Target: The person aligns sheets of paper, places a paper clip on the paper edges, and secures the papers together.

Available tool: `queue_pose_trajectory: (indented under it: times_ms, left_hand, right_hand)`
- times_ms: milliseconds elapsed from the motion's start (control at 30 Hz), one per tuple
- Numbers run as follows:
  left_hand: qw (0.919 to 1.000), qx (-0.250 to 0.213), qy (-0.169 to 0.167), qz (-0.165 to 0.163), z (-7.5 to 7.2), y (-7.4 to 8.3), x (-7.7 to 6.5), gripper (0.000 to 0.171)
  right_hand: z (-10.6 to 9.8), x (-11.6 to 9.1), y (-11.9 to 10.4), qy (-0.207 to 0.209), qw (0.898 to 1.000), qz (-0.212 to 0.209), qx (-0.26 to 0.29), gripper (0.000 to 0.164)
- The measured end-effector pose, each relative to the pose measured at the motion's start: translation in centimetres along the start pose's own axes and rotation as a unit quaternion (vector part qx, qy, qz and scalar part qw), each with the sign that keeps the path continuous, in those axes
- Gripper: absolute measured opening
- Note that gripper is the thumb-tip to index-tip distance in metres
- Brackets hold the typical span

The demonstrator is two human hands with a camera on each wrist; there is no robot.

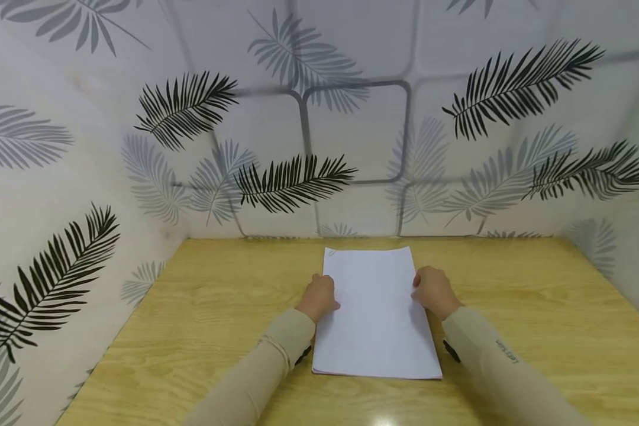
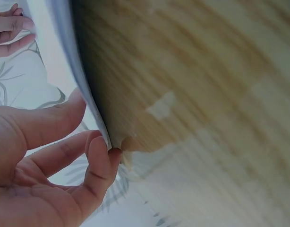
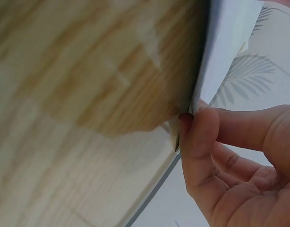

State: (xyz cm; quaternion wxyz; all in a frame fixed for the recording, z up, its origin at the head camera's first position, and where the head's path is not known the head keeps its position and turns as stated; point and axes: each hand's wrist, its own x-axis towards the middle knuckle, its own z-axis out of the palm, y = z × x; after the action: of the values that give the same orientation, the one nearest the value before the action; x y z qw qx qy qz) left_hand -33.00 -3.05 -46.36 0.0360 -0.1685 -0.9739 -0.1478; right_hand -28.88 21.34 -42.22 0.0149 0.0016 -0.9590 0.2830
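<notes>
A stack of white paper sheets (image 1: 375, 319) lies upright in front of me, its near edge showing more than one layer. My left hand (image 1: 318, 297) pinches its left edge, thumb over the top and fingers curled under the side. On the opposite edge my right hand (image 1: 435, 291) grips the paper the same way. In the left wrist view the thumb and fingertips of the left hand (image 2: 64, 156) close around the paper's rim (image 2: 95, 106). The right wrist view shows the right hand (image 3: 230, 161) with thumb and index finger at the paper's edge (image 3: 201, 80).
The stack rests on a light wood-grain table (image 1: 218, 307). A wall (image 1: 351, 130) with a leaf pattern rises along the table's far edge, and another patterned wall (image 1: 69, 195) stands on the left. A small clip-like outline (image 1: 332, 252) shows at the paper's far left corner.
</notes>
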Motion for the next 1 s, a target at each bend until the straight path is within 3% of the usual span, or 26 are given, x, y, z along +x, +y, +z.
queue_pose_trajectory:
  times_ms: [67,100,200,300,333,400,533,667,700,800,900,933,1000]
  left_hand:
    - [0.9995,-0.01,-0.022,-0.019,-1.1,0.9,-0.5,0.029]
    - [0.9998,-0.011,-0.014,-0.012,0.5,-0.1,0.6,0.031]
    - [0.9993,-0.016,-0.02,-0.026,2.1,-1.0,2.0,0.033]
    - [0.999,-0.03,-0.01,-0.032,0.7,-0.3,1.0,0.032]
    - [0.998,-0.038,-0.021,-0.046,-0.8,0.7,0.2,0.031]
    - [0.9981,-0.039,-0.015,-0.045,-2.4,1.7,-0.9,0.029]
    - [0.998,-0.038,-0.015,-0.048,-3.6,2.3,-1.6,0.027]
    - [0.9974,-0.034,-0.027,-0.057,-1.8,1.2,0.1,0.029]
    - [0.9986,-0.027,-0.013,-0.043,-0.3,0.1,0.9,0.031]
    - [0.9985,-0.013,-0.011,-0.052,0.6,-0.5,1.6,0.032]
    - [0.9978,-0.019,0.001,-0.064,-0.5,0.1,0.8,0.033]
    - [0.9962,-0.024,-0.01,-0.083,-2.1,1.1,0.1,0.031]
    - [0.9965,-0.02,0.005,-0.081,-3.0,1.6,-0.7,0.029]
  right_hand:
    - [0.1,0.1,0.1,-0.002,1.0,0.004,0.002,0.008]
    - [0.2,0.1,0.1,0.002,1.0,0.0,0.001,0.006]
    - [0.5,0.3,0.0,0.014,1.0,-0.014,-0.01,0.003]
    - [0.6,0.6,-0.1,0.027,0.999,-0.023,-0.027,0.005]
    - [0.6,0.7,-0.2,0.029,0.999,-0.02,-0.031,0.005]
    - [0.6,0.8,-0.3,0.032,0.999,-0.012,-0.036,0.006]
    - [0.5,1.2,-0.5,0.031,0.998,-0.004,-0.048,0.007]
    - [0.5,1.2,-0.6,0.024,0.998,-0.001,-0.056,0.006]
    - [0.5,1.2,-0.6,0.023,0.998,0.0,-0.057,0.006]
    - [0.5,1.2,-0.8,0.025,0.998,-0.001,-0.056,0.006]
    - [0.5,1.2,-0.9,0.026,0.998,0.003,-0.05,0.008]
    - [0.4,1.2,-0.9,0.027,0.998,0.005,-0.05,0.008]
    - [0.5,1.2,-1.0,0.024,0.998,0.011,-0.05,0.009]
